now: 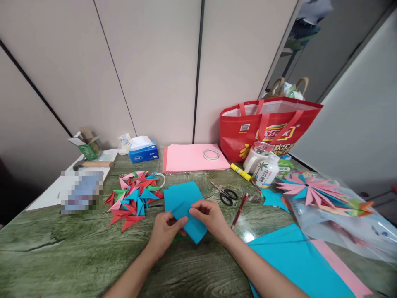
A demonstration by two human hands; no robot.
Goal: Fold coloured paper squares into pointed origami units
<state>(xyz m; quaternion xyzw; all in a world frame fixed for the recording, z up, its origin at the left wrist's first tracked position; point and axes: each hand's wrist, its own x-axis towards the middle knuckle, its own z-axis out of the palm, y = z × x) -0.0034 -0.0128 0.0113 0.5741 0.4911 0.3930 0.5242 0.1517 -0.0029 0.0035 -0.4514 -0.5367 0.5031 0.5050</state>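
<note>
A folded blue paper (196, 230) is held up between my two hands, tilted above the table. My left hand (167, 229) pinches its left edge, thumb on top. On the upper right side, my right hand (208, 215) pinches the same paper between thumb and fingers. Just behind it lie more blue sheets (182, 193) on the green marbled table (77, 256). A bit of green shows beneath my left hand. Black-handled scissors (226, 194) and a dark red pen (240, 212) rest to the right.
Folded paper stars (136, 198) lie left. Behind are a tissue box (144, 153), pink paper (189, 158) and a red bag (232, 132). A glue stick (240, 172), white bottle (265, 171), pink paper flower (310, 188) and large blue sheets (294, 260) are right.
</note>
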